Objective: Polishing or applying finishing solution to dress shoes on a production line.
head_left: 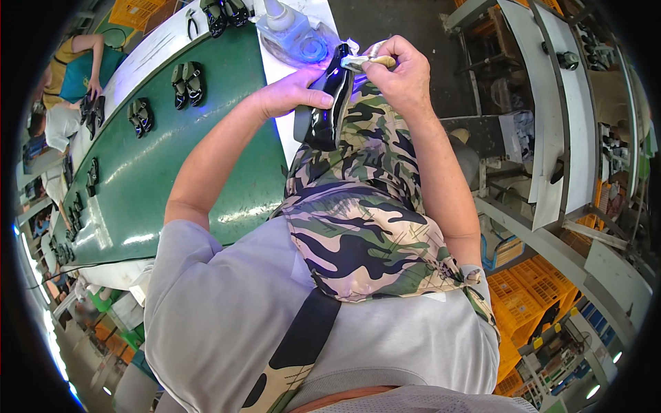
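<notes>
In my left hand (297, 95) is a glossy black shoe (332, 103), held tilted above my camouflage-patterned apron, with the thumb pressed along its upper. My right hand (405, 72) is closed round a small tool (377, 62) with a yellowish handle; its pale, cloth-like front end touches the top end of the shoe. What kind of tool this is cannot be made out, as the fingers cover part of it. Just beyond my left hand, a translucent bottle (281, 27) with a white cone-shaped nozzle stands at the white table edge (272, 65), beside crumpled clear plastic.
Pairs of black shoes (188, 84) rest on the green belt (227, 76) to my left. Pliers (192, 24) lie on its far white border. Across the belt a co-worker's hand (94, 88) reaches toward shoes. Metal racks (551, 117) and orange crates (527, 289) stand to my right.
</notes>
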Demonstrator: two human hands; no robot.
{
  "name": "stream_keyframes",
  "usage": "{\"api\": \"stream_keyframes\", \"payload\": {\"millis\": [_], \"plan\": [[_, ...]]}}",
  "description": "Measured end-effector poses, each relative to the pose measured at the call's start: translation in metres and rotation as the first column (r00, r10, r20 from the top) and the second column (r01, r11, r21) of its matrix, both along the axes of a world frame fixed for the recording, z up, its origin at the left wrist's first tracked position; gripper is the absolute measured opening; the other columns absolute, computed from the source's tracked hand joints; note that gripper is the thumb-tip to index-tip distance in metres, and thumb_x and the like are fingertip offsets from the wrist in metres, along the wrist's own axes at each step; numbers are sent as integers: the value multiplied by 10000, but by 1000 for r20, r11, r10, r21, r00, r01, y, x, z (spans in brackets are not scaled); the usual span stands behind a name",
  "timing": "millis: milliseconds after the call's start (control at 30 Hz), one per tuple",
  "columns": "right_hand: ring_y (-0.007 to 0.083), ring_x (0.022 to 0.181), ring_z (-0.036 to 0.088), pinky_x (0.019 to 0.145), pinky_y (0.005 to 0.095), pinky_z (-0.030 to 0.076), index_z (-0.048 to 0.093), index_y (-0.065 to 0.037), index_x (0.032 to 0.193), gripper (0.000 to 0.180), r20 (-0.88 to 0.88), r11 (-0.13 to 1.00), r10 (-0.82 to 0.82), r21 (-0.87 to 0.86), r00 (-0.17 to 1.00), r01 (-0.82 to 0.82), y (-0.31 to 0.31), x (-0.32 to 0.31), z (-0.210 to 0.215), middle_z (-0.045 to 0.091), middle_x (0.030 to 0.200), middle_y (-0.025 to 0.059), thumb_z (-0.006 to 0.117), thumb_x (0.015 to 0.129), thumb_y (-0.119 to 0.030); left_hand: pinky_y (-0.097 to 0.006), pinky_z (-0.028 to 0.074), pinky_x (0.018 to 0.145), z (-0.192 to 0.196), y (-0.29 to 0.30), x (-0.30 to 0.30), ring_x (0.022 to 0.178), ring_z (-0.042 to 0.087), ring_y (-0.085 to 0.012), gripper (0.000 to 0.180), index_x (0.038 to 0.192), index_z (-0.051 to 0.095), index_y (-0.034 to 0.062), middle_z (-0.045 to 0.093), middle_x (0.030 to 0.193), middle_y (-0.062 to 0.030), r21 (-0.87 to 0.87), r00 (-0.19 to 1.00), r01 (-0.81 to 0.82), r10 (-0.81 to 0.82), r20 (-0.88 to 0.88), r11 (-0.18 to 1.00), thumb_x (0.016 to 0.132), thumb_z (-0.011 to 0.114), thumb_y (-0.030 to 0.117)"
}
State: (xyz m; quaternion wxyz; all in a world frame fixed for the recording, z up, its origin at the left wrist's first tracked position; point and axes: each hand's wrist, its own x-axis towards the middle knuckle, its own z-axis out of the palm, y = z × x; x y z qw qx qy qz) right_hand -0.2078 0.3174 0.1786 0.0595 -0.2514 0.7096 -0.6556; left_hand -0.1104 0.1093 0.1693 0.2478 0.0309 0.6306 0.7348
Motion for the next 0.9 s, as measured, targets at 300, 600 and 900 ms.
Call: {"api": "stream_keyframes", "payload": {"millis": [300,600,900], "plan": [[60,619,500,557,249,425,575,-31,734,174,101,997,65,-41,993,-61,2,12,-13,565,669,-18,744,719,-66,-333,530,920,-22,-3,-2,1009,643,-165,652,1303,519,-7,640,1163,-74,256,960,-197,133,247,946,825,760,365],[57,620,480,552,246,395,572,-40,722,157,205,985,168,-8,964,-170,15,17,-3,548,662,-27,724,693,-63,-340,555,870,-28,2,-6,946,664,-152,391,1231,580,47,667,1077,-54,285,902,-365,261,345,886,920,678,263],[65,641,476,574,253,399,551,-32,726,162,77,989,142,-52,987,-138,33,23,-8,562,682,-5,709,697,-57,-361,545,881,-39,14,-9,947,662,-184,382,1181,596,16,670,1055,-73,270,829,-465,307,467,843,915,679,278]]}}
